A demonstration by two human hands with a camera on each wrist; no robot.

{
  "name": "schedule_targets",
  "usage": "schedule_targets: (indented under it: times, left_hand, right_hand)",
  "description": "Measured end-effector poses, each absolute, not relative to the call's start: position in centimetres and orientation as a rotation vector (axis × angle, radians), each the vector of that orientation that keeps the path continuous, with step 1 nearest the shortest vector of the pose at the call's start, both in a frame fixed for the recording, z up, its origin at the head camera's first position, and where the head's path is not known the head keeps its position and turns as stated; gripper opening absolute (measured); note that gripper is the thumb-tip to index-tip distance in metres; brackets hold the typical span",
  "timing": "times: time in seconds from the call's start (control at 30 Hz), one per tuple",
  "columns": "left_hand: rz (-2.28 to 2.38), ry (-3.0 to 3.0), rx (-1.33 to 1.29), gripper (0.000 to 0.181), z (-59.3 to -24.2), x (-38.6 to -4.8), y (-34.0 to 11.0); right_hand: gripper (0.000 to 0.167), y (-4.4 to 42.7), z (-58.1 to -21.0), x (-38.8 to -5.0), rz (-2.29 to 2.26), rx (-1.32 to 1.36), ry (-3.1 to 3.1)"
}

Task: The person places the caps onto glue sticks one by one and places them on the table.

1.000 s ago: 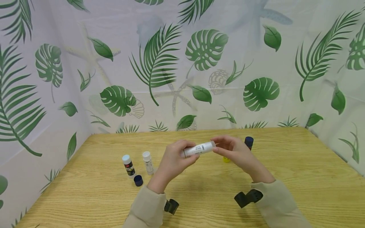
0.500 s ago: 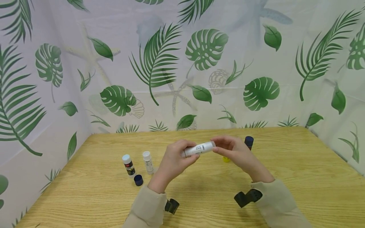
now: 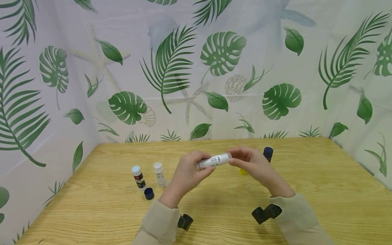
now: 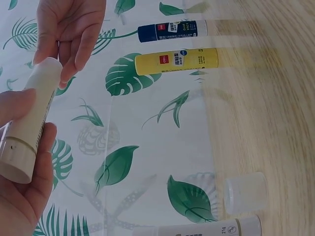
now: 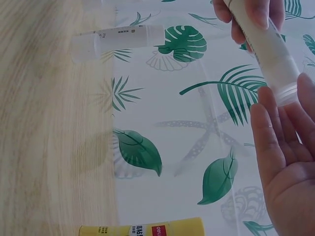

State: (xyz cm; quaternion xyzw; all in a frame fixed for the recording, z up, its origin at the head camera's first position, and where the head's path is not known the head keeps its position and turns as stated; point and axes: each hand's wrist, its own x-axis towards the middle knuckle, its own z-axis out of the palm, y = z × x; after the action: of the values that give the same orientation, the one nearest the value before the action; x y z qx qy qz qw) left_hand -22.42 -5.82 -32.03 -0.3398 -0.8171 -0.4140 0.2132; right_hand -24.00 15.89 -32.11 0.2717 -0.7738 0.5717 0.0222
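Above the table, my left hand [image 3: 188, 172] grips a white glue stick [image 3: 216, 160], held nearly level with its right end tipped slightly up. My right hand [image 3: 257, 167] pinches that right end between thumb and fingertips. In the right wrist view, a translucent end piece [image 5: 287, 93] of the stick sits at the right fingertips. Behind the right hand stand a yellow glue stick [image 4: 177, 61] and a dark blue glue stick [image 4: 172, 31], both upright; the hand hides most of the yellow one in the head view.
Left on the wooden table [image 3: 101, 211] stand a white-topped dark-labelled glue stick [image 3: 139, 177] and another white glue stick [image 3: 159, 175]. Near them sit a dark blue cap [image 3: 149, 193] and a translucent cap [image 4: 246, 192]. A leaf-patterned cloth [image 3: 190, 68] closes the back and sides.
The printed label on the held glue stick has turned slightly. Both hands stay in almost the same place, and the other things have not moved.
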Motion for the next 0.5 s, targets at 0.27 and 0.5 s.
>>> schedule_targets:
  times: [0.27, 0.5]
  left_hand:
    - [-1.14, -2.278, -0.941, 0.019, -31.94, -22.29, -5.82]
    - [-1.123, -2.263, -0.954, 0.019, -31.95, -22.33, -5.82]
  right_hand:
    - [0.028, 15.74, -32.19, -24.04, 1.825, 0.881, -2.361]
    - [0.028, 15.58, -32.08, -23.9, 1.826, 0.866, -2.365]
